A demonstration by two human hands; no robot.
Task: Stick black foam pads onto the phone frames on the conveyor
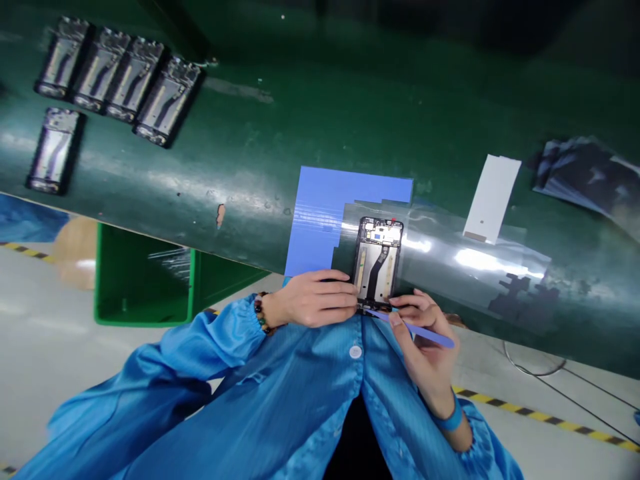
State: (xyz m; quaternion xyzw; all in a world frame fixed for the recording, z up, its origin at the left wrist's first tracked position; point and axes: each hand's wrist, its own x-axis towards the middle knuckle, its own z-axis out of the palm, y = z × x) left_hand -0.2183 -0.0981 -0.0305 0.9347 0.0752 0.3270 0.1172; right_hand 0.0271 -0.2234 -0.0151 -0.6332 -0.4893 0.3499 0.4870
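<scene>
Probing, apparently: the slim purple tool (434, 336) is pinched by the right hand (429, 360); between the fingers, the opened black rectangular phone (379, 263) is touched by the left hand (319, 300), grip unclear; steadiness seems needed next.

Text: none you can read | open phone (377, 263): any print on its upper board (379, 235) too small | coat button (355, 352), your side of the phone: marks unreadable | right of the phone: yellow-black striped floor tape (535, 416)

Electronics workshop (opened phone (379, 267), workbench (310, 127)).
</scene>
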